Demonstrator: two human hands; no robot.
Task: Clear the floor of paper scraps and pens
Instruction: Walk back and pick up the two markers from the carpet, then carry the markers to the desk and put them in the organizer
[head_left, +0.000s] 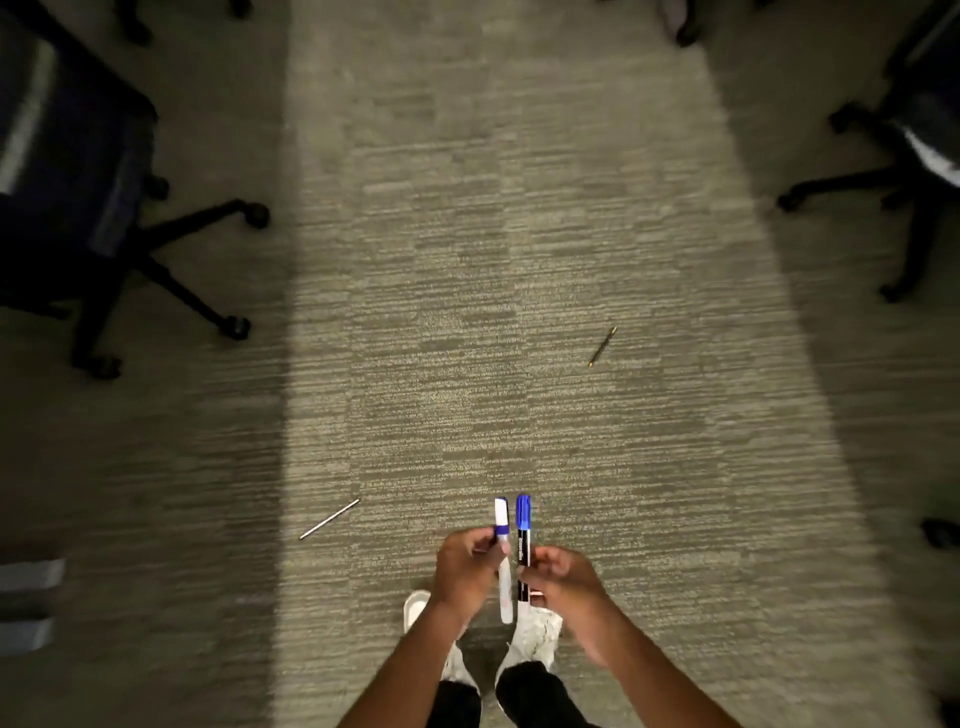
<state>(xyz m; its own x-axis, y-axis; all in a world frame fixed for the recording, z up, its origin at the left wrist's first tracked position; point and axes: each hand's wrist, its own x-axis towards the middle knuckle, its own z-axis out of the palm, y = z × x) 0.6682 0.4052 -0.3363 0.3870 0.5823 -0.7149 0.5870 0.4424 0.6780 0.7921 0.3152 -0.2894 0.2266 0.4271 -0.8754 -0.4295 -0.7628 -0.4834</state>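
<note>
Two markers held upright side by side: left hand (464, 566) grips white marker (503, 561); right hand (563, 582) grips black, blue-capped marker (523, 540); 2 more on carpet (519, 312): thin white pen (329, 518) left of hands, dark pencil (602, 346) beyond-right.

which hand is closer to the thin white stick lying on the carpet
Left. The left hand, holding the white marker, is just right of the white stick. The right hand, holding the black marker with the blue cap, sits farther right, beyond the left.

2 markers (503, 558) (523, 540) in hands; 2 slim pens (329, 518) (602, 346) on carpet; 2 office chairs (78, 182) (914, 130); 2 shoes (535, 636) (415, 608).
</note>
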